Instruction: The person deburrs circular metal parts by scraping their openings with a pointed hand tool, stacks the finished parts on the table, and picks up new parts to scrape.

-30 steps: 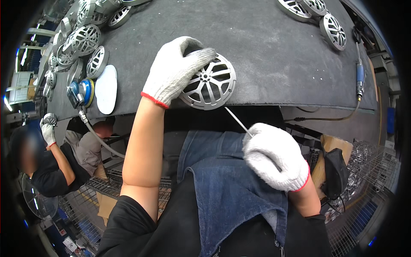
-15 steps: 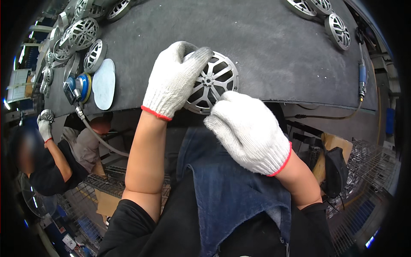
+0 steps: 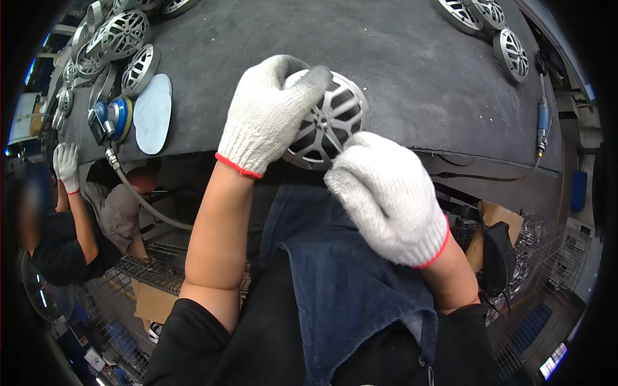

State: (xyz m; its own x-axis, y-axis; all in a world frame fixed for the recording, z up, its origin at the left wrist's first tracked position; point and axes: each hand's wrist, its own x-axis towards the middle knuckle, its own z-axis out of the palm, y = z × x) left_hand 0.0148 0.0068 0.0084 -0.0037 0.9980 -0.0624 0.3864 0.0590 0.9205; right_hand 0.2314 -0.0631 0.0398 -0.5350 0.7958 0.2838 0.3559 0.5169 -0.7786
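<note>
At the table's near edge is a round grey metal cover (image 3: 322, 121) with branching spokes, a centre hub and open gaps. My left hand (image 3: 265, 109), in a white knit glove with a red cuff, grips its left side, thumb across the upper face. The glove's thumb and fingertip area is greyed. My right hand (image 3: 391, 196), gloved alike, is closed with fingers curled against the cover's lower right rim. Whatever it may hold is hidden inside the fingers.
Spoked covers (image 3: 125, 33) pile at the far left, others (image 3: 513, 55) lie far right. A blue sander (image 3: 116, 119) with a hose sits beside a pale flat pad (image 3: 154, 114). A blue air tool (image 3: 544, 114) lies right. Another person's gloved hand (image 3: 66, 166) shows at left.
Both my hands and the cover have shifted slightly right in the view. The right hand has slid along the cover's lower right rim. The other person's hand has risen and opened.
</note>
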